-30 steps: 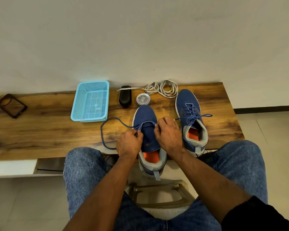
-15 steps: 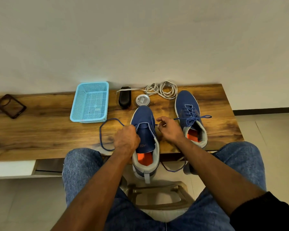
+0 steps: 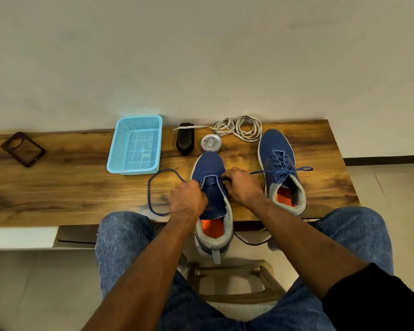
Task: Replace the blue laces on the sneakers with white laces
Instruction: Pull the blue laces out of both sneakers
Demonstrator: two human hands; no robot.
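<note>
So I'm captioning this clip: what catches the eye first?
Both hands, left hand and right hand, work at the near sneaker, its blue lace looping left across the table. A laced sneaker sits right; white laces lie coiled behind.

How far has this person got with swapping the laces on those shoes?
Early on. The near blue sneaker is mostly unlaced; its loose blue lace trails over the wooden table, and the left hand and right hand work at its eyelets. The far blue sneaker remains laced and tied. The coiled white laces lie untouched.
</note>
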